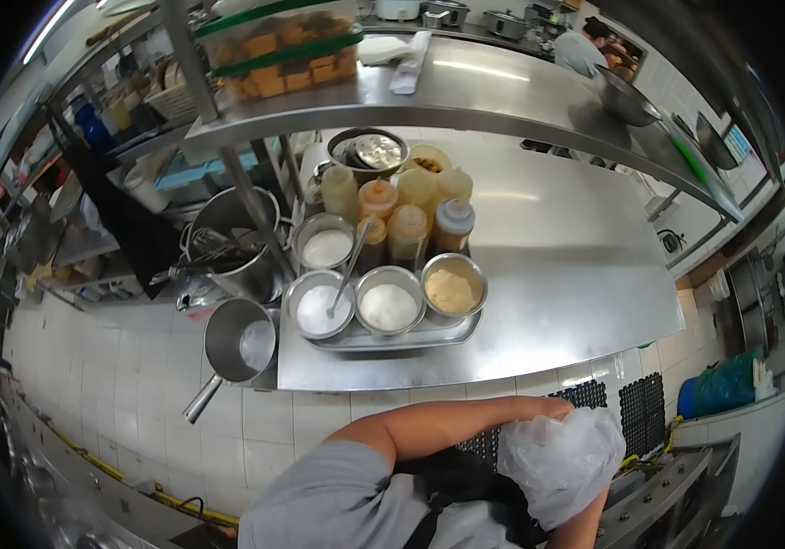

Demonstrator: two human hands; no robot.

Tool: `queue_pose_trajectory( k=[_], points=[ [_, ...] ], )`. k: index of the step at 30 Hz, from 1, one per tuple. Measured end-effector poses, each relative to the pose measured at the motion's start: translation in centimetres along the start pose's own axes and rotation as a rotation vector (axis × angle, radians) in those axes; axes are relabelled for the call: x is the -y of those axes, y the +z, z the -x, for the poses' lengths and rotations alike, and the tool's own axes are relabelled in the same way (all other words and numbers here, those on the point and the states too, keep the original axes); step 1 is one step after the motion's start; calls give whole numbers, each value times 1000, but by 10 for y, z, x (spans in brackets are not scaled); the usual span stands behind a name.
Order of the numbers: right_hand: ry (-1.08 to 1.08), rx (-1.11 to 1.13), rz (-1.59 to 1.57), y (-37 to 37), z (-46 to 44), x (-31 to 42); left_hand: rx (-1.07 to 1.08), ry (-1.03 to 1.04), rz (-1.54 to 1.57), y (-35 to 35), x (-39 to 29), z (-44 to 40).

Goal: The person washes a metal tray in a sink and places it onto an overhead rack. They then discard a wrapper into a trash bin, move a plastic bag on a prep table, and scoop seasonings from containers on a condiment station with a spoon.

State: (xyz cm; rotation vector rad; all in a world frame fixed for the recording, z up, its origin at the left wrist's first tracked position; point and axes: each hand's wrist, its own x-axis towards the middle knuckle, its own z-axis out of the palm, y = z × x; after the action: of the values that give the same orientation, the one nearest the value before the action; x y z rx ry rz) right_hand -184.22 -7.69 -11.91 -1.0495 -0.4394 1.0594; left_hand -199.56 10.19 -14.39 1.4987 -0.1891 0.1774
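A clear, crumpled plastic bag [562,462] is held close to my body at the lower right. My left arm reaches across my chest, and my left hand [550,408] is closed on the bag's upper edge. From below, my right forearm [584,526] comes up to the bag; the right hand itself is hidden behind or inside the plastic, so its fingers do not show. The steel table [557,302] stands in front of me, beyond the bag.
A metal tray [392,343] carries bowls of white powder [389,306], a bowl of tan powder [452,291] and squeeze bottles [408,229]. A saucepan [218,343] sits left of the table. Overhead runs a steel shelf [465,87] with green-lidded containers [282,69]. A person [580,50] stands far back.
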Motion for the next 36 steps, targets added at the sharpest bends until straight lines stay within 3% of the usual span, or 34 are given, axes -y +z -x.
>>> queue_pose_trajectory(
  k=[7,9,11,13,14,16,20,21,23,24,26,27,28,30,31,32,33,34,36],
  points=[
    [95,49,-96,-11,-13,-31,-481,-114,-176,-14,20,-2],
    [149,41,-101,1,-14,-43,-578,-110,-294,-18,54,-18],
    [200,-80,25,51,-25,-37,-677,-106,-400,-13,82,-21],
    [-125,95,737,71,-23,-26,-929,25,-502,-12,93,-16],
    [-121,116,745,63,-26,-24,-951,25,-502,-18,80,-9],
    [185,245,870,49,-35,-16,-961,-347,-159,-25,38,6],
    [157,262,902,84,-37,-11,-1130,-436,-88,-21,7,14],
    [-48,241,724,122,-27,-11,-1130,-436,-82,-24,22,11],
    [-228,142,569,139,-23,-15,-1306,-299,117,-36,67,-2],
    [-232,135,572,125,-32,-21,-1297,-297,119,-37,69,-3],
    [-448,131,1061,100,-43,-25,-1283,-65,254,-39,74,-4],
    [-324,64,867,99,-43,-27,-1296,10,475,-38,77,-7],
    [-322,57,863,99,-44,-30,-1290,3,473,-39,81,-7],
    [-243,-1,407,103,-39,-29,-1258,-104,753,-39,71,-4],
    [-233,33,408,97,-37,-34,-1247,-114,751,-37,65,-3],
    [-235,21,404,98,-31,-32,-1237,-42,979,-34,60,-3],
    [-384,158,899,103,-22,-30,-1219,31,1207,-32,60,-4],
    [-520,300,1395,108,-15,-30,-1213,17,1205,-30,61,-6],
    [-593,336,1477,115,-9,-31,-1019,117,1256,-26,68,-12]
  ],
)
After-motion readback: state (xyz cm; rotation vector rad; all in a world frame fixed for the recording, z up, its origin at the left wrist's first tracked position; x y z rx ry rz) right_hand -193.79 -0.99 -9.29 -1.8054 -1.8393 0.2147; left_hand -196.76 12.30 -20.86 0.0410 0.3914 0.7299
